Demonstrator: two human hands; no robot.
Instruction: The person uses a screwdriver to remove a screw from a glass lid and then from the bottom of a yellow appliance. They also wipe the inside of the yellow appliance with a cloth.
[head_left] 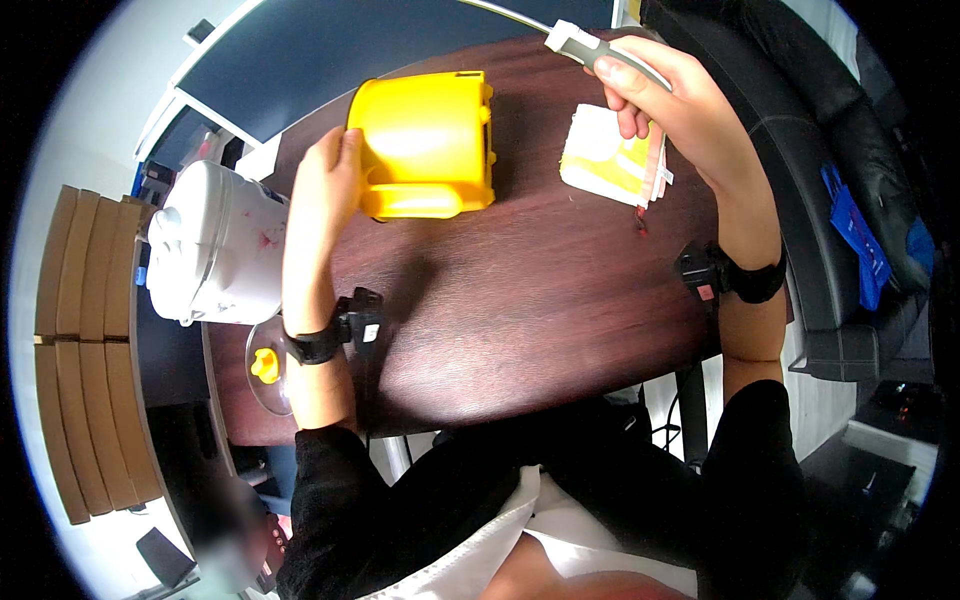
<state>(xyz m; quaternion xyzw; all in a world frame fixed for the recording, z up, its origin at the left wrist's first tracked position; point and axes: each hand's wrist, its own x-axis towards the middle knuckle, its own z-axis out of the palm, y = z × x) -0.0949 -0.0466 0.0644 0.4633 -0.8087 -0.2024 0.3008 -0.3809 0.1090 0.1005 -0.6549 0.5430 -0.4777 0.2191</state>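
A glossy yellow plastic container [425,130] lies on its side at the left of the dark red-brown table [480,330]. My left hand [328,170] grips its left rim, the thumb on the outer wall and the other fingers mostly hidden. Raised at the far right, my right hand [650,85] is closed round the grey handle of a thin-shafted tool [580,42]. Its white collar and pale shaft point up and left; the shaft's tip is out of view. Below that hand a folded white and yellow cloth [605,160] with a red tag rests on the table.
Beside my left forearm stands a white lidded bucket [230,240]. Nearer, a clear round dish [262,395] holds a small yellow piece [265,366]. A black sofa [850,120] with a blue bag [855,240] is on the right; cardboard boxes [90,280] stand far left.
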